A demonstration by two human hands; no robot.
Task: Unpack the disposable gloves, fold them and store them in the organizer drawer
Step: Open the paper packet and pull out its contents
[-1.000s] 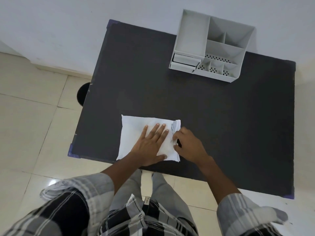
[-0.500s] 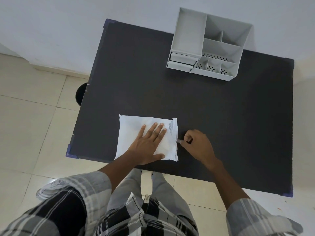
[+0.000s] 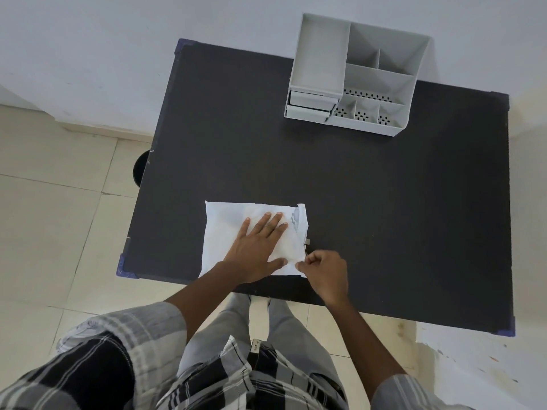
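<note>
Nearest: plaid sleeves and grey trousers of the person standing at the near table edge. Left hand lies flat, palm down, fingers spread, pressing on the white glove packet; it grips nothing. Right hand sits at the packet's near-right corner, fingers curled and pinched on the packet edge there; exactly how much material is pinched is too small to tell. The hands are close together, thumb of the left just beside the right's fingertips. Packet lies flat on the dark table, near the front edge, left of centre; its right edge looks torn and crumpled, with a small scrap just beside it on the table. No gloves visible outside the packet. Far side: grey organizer stands at the back edge against the white wall, well apart from the packet. Two stacked drawers at its front left, both look pushed in. Open compartments above and to the right, some with perforated floors. Tiled floor left of the table, a dark round object partly hidden under the table's left edge.
</note>
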